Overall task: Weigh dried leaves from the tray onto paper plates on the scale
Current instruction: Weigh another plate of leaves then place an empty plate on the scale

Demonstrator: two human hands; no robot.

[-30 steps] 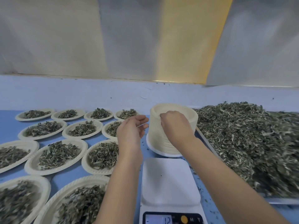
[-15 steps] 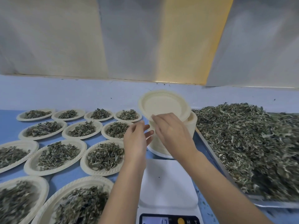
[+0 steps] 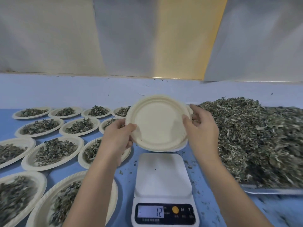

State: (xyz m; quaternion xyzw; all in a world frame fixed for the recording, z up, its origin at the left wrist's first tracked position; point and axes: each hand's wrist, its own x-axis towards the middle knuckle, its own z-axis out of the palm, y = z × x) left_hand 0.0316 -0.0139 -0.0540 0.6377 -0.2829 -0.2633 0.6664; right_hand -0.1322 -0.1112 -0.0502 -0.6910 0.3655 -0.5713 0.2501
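"Two hands for one empty plate?"

"Yes. My left hand (image 3: 117, 138) pinches the left rim of the plate (image 3: 157, 123), thumb on top. My right hand (image 3: 201, 133) curls round the right rim. The plate hangs tilted toward me, in the air between my hands, above and just beyond the scale (image 3: 163, 174), and apart from it."

"And the leaves?"

"The leaves (image 3: 254, 136) are heaped in the tray (image 3: 270, 191), right of my right hand. None are on this plate yet. Filled plates (image 3: 54, 151) lie on the desk (image 3: 126, 185), left of my left hand and under that forearm."

"What could go wrong?"

"Several things, I'd judge. Paper plates cling, and I cannot tell whether I hold one or two. A second would throw the weight off. The display reads minus 12, which I take for a tare. If the plate lands off centre, or its rim leans on the stack (image 3: 189, 109) mostly hidden behind it, the figure won't settle true. The filled plate under my left wrist is close, so a low forearm could tip it and spill. Crumbs lie round the scale too, and any caught under the plate would add weight."
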